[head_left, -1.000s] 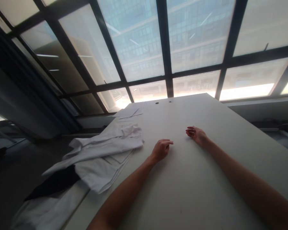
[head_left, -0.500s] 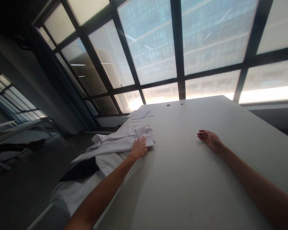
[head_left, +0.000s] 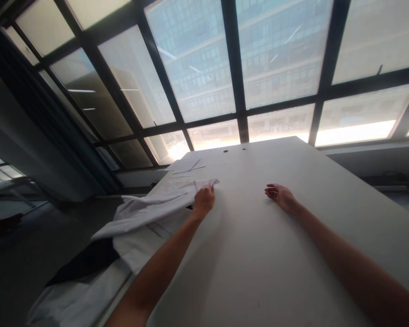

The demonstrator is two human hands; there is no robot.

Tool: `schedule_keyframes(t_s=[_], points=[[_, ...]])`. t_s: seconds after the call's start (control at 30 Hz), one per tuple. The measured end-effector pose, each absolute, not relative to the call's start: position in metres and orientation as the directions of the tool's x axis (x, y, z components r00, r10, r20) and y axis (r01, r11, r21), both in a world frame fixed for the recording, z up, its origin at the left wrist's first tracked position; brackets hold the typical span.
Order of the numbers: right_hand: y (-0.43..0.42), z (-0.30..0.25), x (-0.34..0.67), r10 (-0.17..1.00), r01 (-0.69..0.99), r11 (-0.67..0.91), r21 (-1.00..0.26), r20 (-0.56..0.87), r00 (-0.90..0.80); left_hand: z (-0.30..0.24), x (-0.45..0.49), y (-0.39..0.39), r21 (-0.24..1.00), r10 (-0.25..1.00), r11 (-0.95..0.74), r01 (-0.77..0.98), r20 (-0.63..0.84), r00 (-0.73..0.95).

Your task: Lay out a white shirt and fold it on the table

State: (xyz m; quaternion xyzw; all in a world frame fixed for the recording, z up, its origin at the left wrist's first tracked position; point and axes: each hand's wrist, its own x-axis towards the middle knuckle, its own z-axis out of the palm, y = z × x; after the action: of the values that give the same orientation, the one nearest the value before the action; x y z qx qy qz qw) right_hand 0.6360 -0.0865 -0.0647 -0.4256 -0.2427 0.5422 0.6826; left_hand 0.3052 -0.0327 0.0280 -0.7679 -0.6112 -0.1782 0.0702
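Note:
My left hand [head_left: 205, 198] is closed on the edge of a white cloth garment [head_left: 153, 206], whose gripped corner is lifted slightly off the white table [head_left: 245, 254]. The rest of that garment trails leftward over the table's left edge. Beneath it lie more white cloth [head_left: 85, 295] and a dark piece of cloth [head_left: 85, 263], both drooping past the edge. To the right, my right hand [head_left: 281, 197] hovers at or just above the tabletop, fingers apart and loosely curved, with nothing in it. Whether it touches the surface I cannot tell.
Several white paper sheets [head_left: 187, 164] lie at the table's far left corner, behind the cloth. Two small dark holes [head_left: 225, 151] mark the far end. Large framed windows [head_left: 191, 72] rise beyond. A dark curtain [head_left: 51, 113] hangs at left, and another table [head_left: 7, 186] stands there.
My left hand has gone from lying flat on the white garment to gripping its edge and raising it a little. My view has turned slightly right; the right hand keeps its pose.

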Motion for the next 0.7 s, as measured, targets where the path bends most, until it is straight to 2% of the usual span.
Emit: schedule_keyframes(t_s=[0.2,0.3,0.4,0.5,0.6,0.67,0.7], points=[[-0.088,-0.059,0.642,0.962,-0.614,0.026,-0.789,-0.147,0.230,-0.007,0.425,-0.082,0.198,0.850,-0.487,0.851,0.332,0.409],[-0.089,-0.058,0.659,0.957,-0.668,0.115,-0.735,-0.098,0.273,-0.032,0.473,-0.109,0.200,0.779,-0.618,0.760,0.285,0.559],[-0.090,-0.058,0.685,0.931,-0.664,0.211,-0.717,-0.059,0.359,-0.050,0.496,-0.131,0.169,0.647,-0.762,0.625,0.241,0.724],[-0.093,-0.058,0.706,0.904,-0.604,0.251,-0.757,-0.040,0.425,-0.059,0.495,-0.143,0.161,0.481,-0.875,0.456,0.187,0.856],[-0.096,-0.055,0.709,0.868,-0.376,0.247,-0.893,0.031,0.496,-0.061,0.485,-0.145,0.184,0.342,-0.933,0.310,0.184,0.921],[-0.095,-0.052,0.701,0.853,-0.060,0.222,-0.973,0.164,0.496,-0.060,0.480,-0.143,0.188,0.266,-0.955,0.229,0.206,0.942],[-0.095,-0.049,0.694,0.856,0.122,0.217,-0.968,0.249,0.452,-0.060,0.479,-0.142,0.184,0.241,-0.962,0.202,0.218,0.946]])
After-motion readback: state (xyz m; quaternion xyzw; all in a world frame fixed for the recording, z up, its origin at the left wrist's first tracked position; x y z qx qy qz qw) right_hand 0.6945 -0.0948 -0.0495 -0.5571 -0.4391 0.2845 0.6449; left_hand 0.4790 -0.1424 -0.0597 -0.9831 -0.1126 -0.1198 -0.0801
